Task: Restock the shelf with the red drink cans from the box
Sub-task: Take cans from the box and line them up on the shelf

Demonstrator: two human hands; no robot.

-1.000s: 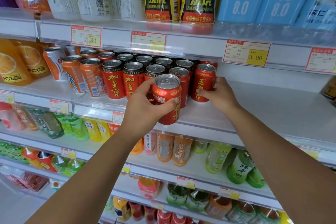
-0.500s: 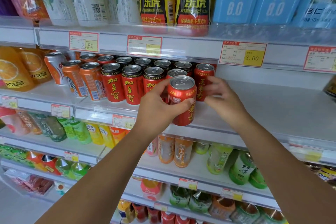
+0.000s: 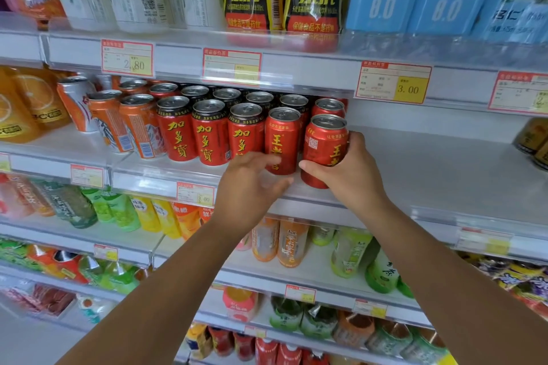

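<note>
My right hand [image 3: 353,175] grips a red drink can [image 3: 324,145] upright at the front edge of the grey shelf [image 3: 430,166], at the right end of the can rows. My left hand [image 3: 252,184] hovers, fingers loosely spread and holding nothing, just in front of the neighbouring red can [image 3: 281,136]. More red cans [image 3: 210,133] stand in rows to the left and behind. The box is out of view.
Orange cans [image 3: 139,124] and orange juice bottles [image 3: 26,104] fill the shelf's left part. Bare shelf stretches to the right, up to dark cans [image 3: 533,139] at the far edge. Bottles crowd the shelves above and below. Price tags line the rails.
The can that my left hand held has passed to my right hand and moved right onto the shelf edge. My left hand has let go and dropped back slightly.
</note>
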